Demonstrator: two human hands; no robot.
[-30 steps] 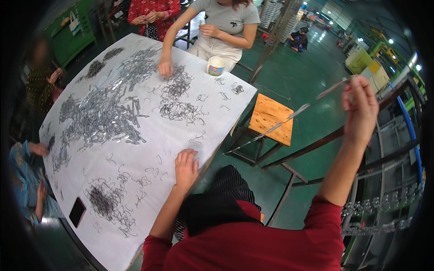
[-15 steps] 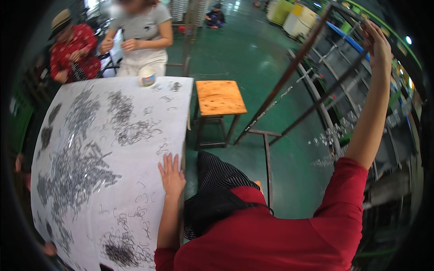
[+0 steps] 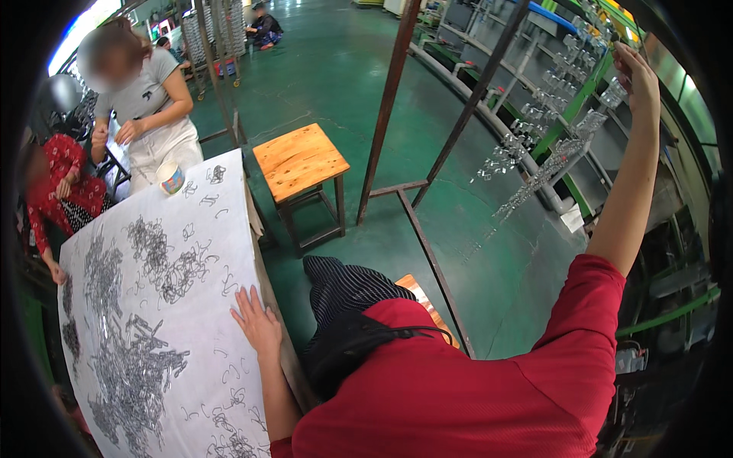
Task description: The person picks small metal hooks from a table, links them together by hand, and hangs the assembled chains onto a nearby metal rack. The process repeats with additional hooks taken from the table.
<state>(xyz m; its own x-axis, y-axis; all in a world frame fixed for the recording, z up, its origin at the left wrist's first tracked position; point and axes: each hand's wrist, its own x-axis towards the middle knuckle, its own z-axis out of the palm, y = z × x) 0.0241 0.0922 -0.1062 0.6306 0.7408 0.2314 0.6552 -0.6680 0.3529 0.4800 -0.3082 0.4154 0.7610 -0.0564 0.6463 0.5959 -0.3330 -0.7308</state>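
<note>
My left hand lies flat with spread fingers on the near right edge of a white-covered table. On that table are a large heap of small grey metal pieces and a looser cluster of thin bent wire hooks. My right hand is raised high at the upper right, its fingers bent together. Strands of small shiny pieces hang beside and below it and seem to run up to its fingertips. The exact hold is small and partly hidden.
A wooden stool stands beyond the table's right side. Right of it rises a brown metal frame. A paper cup sits at the far table edge, near two people at the left. Pipes and machinery line the right.
The view has turned right, shifting the table and stool leftward. My right hand is now apart from the metal frame, with the shiny strands nearer it. My left hand stays on the table.
</note>
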